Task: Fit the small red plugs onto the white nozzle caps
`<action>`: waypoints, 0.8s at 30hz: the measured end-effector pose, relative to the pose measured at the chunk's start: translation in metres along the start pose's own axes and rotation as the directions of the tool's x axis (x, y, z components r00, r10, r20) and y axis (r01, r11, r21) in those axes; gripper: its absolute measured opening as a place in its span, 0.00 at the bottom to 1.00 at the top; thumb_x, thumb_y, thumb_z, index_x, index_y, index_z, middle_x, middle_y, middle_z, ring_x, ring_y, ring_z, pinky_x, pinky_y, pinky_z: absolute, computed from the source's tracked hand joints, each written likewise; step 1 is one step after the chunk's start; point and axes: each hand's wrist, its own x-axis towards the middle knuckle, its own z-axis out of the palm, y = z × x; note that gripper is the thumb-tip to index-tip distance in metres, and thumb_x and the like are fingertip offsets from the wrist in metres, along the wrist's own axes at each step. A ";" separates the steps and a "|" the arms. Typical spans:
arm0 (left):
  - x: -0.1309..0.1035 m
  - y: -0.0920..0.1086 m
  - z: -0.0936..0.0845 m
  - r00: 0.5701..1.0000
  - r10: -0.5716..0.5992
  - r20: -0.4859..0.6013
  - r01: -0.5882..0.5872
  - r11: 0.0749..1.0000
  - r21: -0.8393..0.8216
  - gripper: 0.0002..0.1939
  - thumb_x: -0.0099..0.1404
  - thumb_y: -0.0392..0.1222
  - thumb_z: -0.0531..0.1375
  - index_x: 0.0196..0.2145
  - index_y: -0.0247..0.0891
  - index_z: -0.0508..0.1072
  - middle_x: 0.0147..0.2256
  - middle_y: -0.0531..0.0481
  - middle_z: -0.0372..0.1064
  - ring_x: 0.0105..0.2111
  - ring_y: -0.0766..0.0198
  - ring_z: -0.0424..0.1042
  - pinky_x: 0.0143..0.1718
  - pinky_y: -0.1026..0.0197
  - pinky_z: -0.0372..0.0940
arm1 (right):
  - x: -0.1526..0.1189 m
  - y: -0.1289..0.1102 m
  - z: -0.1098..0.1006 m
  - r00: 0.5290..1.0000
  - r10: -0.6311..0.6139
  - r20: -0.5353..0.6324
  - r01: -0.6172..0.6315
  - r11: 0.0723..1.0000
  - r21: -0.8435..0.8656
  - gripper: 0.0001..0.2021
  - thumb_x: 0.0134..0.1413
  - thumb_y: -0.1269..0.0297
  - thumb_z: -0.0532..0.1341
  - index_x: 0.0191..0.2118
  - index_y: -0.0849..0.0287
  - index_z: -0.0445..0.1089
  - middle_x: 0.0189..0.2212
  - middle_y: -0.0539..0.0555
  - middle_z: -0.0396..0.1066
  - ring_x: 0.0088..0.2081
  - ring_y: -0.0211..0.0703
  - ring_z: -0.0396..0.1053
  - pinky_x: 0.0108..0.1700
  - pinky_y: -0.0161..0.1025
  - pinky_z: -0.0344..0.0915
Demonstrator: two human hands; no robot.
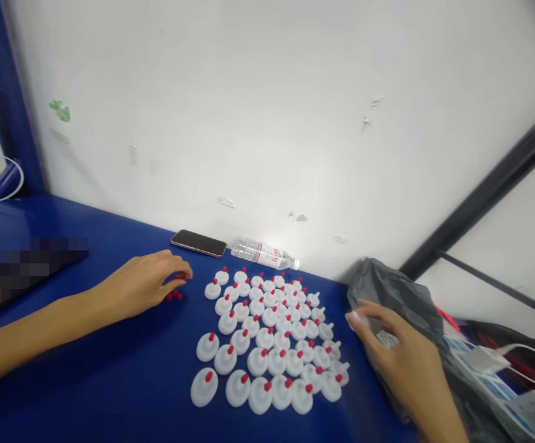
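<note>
Smooth white plastic discs with short spouts (269,316) spread in loose rows on glossy blue bench (110,381), between both hands; most spouts red-tipped, right-edge ones bare white. Left hand (185,278) curled, fingertips narrow at small pile of tiny red plastic caps (175,296); whether any gripped, cannot tell. Right hand (353,319) arched, thumb and fingertips close together beside crinkled dark-grey plastic bag (387,283); cannot tell if holding anything. Behind discs: flat black phone (197,242), clear ribbed bottle (262,252) on side. Right: white power strip (493,384), partly behind bag.
</note>
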 end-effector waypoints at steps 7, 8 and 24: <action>0.001 -0.008 0.002 0.999 -0.028 -0.017 0.027 0.998 -0.048 0.11 0.69 0.48 0.56 0.37 0.50 0.79 0.35 0.48 0.75 0.31 0.55 0.75 0.31 0.58 0.63 | 0.000 0.019 0.005 0.967 0.141 0.212 -0.115 0.985 -0.130 0.18 0.49 0.46 0.59 0.32 0.51 0.81 0.31 0.55 0.80 0.31 0.53 0.76 0.35 0.45 0.67; 0.001 -0.008 0.002 1.000 -0.024 -0.016 0.023 0.999 -0.048 0.11 0.69 0.49 0.56 0.37 0.49 0.79 0.36 0.48 0.75 0.32 0.54 0.75 0.31 0.58 0.63 | -0.001 0.021 0.006 0.952 0.162 0.259 -0.131 0.982 -0.134 0.17 0.49 0.47 0.59 0.32 0.50 0.81 0.30 0.55 0.81 0.32 0.53 0.77 0.35 0.44 0.67; -0.004 0.005 0.004 0.999 0.049 0.011 -0.049 0.999 0.023 0.18 0.74 0.46 0.49 0.43 0.46 0.80 0.39 0.45 0.78 0.38 0.53 0.75 0.33 0.56 0.66 | -0.002 0.026 0.007 0.919 0.256 0.300 -0.214 0.963 -0.167 0.18 0.52 0.45 0.56 0.37 0.48 0.79 0.31 0.51 0.82 0.35 0.54 0.80 0.37 0.44 0.68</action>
